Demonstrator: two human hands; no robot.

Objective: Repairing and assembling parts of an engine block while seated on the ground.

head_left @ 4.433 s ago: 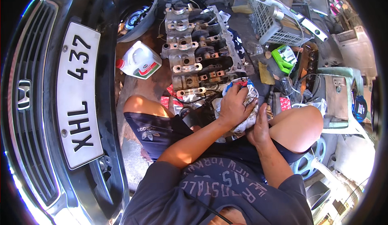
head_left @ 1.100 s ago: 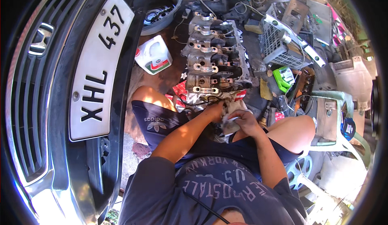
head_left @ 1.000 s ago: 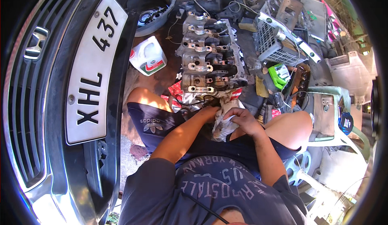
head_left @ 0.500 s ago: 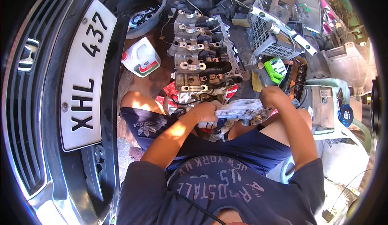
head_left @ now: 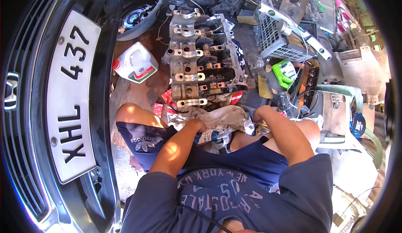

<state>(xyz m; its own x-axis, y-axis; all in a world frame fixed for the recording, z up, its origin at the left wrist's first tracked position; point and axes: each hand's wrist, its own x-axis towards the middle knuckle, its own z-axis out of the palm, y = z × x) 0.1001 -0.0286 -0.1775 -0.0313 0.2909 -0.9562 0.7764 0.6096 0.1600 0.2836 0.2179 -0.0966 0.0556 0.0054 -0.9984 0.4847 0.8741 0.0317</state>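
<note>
Rag (head_left: 222,120): dirty white cloth, crumpled, spread across the person's lap between the two bare knees, its far edge touching the near end of the engine block (head_left: 205,65). Long axis of the cloth runs left to right, from one hand to the other. Left hand (head_left: 196,126): on the left part of the cloth, fingers curled down into its folds, seemingly gripping it; the fingertips are hidden in the fabric. Right hand (head_left: 258,115): at the right edge of the cloth, near the right knee; only the wrist and the back of the hand show, so whether it is clenched or released cannot be told. Left hand is the nearer to the middle of the cloth. Engine block: grey metal, greasy, lying on the ground straight ahead of the hands, long axis pointing away from the person, bearing caps upward. White jug (head_left: 135,63) with red cap: on the ground left of the block, well apart from both hands. Wire basket (head_left: 276,36): ahead and to the right, with a metal bar across it. Green box (head_left: 284,72): right of the block, just below the basket. Car bumper (head_left: 104,107) with its plate: along the person's left side.
</note>
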